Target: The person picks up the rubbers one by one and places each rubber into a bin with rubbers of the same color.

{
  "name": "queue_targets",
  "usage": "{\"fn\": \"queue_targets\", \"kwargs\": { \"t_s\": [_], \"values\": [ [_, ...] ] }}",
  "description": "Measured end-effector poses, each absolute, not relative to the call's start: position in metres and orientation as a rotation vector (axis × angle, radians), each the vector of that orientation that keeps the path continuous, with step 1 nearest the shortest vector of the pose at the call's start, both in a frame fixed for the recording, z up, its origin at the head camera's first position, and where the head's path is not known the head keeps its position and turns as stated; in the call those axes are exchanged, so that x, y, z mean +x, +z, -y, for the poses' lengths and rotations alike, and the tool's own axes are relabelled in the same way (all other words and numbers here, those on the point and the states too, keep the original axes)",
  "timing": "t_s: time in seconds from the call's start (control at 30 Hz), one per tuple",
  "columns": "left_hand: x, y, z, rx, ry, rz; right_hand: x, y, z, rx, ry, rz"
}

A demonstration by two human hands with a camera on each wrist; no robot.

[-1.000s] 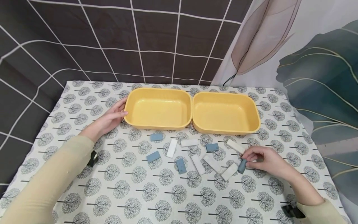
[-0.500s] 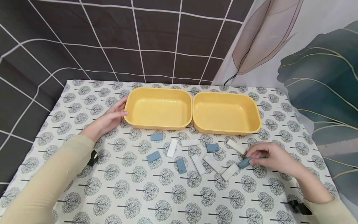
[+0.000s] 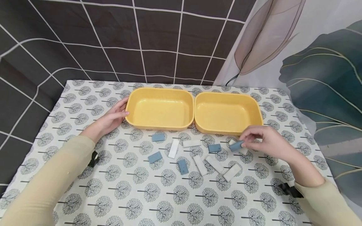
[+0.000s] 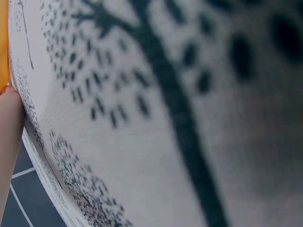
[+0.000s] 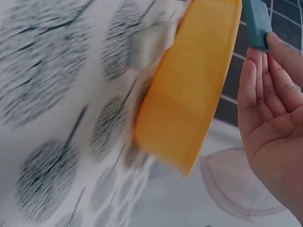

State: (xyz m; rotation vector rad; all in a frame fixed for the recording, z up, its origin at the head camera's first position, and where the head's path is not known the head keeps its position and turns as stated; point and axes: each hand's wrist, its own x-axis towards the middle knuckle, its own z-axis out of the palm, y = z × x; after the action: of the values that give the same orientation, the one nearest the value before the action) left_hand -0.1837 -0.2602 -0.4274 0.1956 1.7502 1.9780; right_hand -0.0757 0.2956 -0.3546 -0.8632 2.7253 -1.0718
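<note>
Thumb and fingertips of my right hand (image 3: 263, 141) pinch a small blue rectangular block (image 3: 237, 146). In the head view this block overlaps an off-white block (image 3: 243, 151), partly hiding it, just in front of the right yellow bin (image 3: 227, 114). In the right wrist view, the blue block (image 5: 257, 23) stands up from the fingertips, beside the bin's outer wall (image 5: 189, 94). My left hand (image 3: 113, 117) rests against the left end of the left yellow bin (image 3: 159, 113), its thumb at the rim. The left wrist view catches only a sliver of that hand (image 4: 7, 142).
Several blue blocks (image 3: 155, 157) and white blocks (image 3: 173, 149) lie scattered before the bins on a tree-print tablecloth (image 3: 127, 194). The two bins stand side by side, nothing inside them. A dark gridded curtain (image 3: 158, 37) hangs behind the table.
My right hand lifts the blue block from beside the rightmost white block and carries it up and left towards the right bin. My left hand stays at the left bin.
</note>
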Motion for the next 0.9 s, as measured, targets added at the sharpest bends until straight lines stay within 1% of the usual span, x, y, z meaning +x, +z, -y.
{"fn": "queue_targets", "kwargs": {
  "t_s": [0.17,0.63,0.9],
  "values": [
    [-0.184,-0.429,0.261,0.204,1.985,-1.747,-0.090,-0.348,-0.273,-0.799,-1.112,-2.683],
    [-0.185,-0.427,0.260,0.200,1.980,-1.741,-0.134,-0.344,-0.224,-0.853,-1.202,-2.610],
    [-0.184,-0.426,0.260,0.196,1.985,-1.741,-0.151,-0.341,-0.198,-0.773,-1.160,-2.595]
  ]
}}
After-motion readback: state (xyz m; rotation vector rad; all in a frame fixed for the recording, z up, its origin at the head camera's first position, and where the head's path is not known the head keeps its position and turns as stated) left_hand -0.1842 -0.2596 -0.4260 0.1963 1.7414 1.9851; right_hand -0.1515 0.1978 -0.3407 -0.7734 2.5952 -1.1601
